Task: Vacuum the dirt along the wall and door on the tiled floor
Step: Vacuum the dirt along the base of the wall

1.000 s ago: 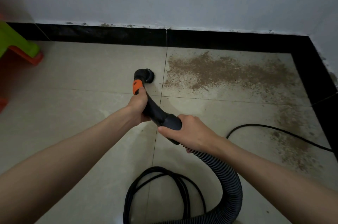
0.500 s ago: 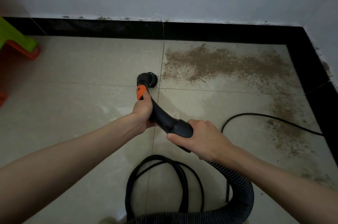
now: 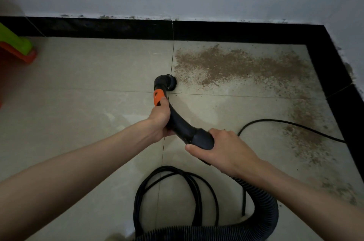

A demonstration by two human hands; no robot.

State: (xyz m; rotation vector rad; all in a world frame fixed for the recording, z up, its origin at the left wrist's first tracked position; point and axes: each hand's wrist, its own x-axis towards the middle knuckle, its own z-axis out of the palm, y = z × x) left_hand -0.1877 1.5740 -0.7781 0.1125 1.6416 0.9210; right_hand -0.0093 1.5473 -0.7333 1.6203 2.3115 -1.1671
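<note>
Brown dirt (image 3: pixel 232 64) lies spread over the beige tiled floor (image 3: pixel 88 75) along the black skirting (image 3: pixel 236 31) and down the right-hand edge (image 3: pixel 307 134). A black vacuum nozzle (image 3: pixel 165 82) with an orange slider (image 3: pixel 158 98) touches the floor at the dirt patch's left edge. My left hand (image 3: pixel 160 118) grips the curved black handle just behind the orange part. My right hand (image 3: pixel 222 150) grips the handle's rear end, where the ribbed black hose (image 3: pixel 264 211) begins.
A black power cord (image 3: pixel 177 185) is coiled on the floor near me, and a strand (image 3: pixel 285 122) runs off to the right. A green and orange plastic object (image 3: pixel 17 47) stands at the far left. Pale walls meet in the corner at the upper right.
The nozzle has slid right and towards the wall, reaching the dirt's left edge. Both hands kept their hold and moved with it.
</note>
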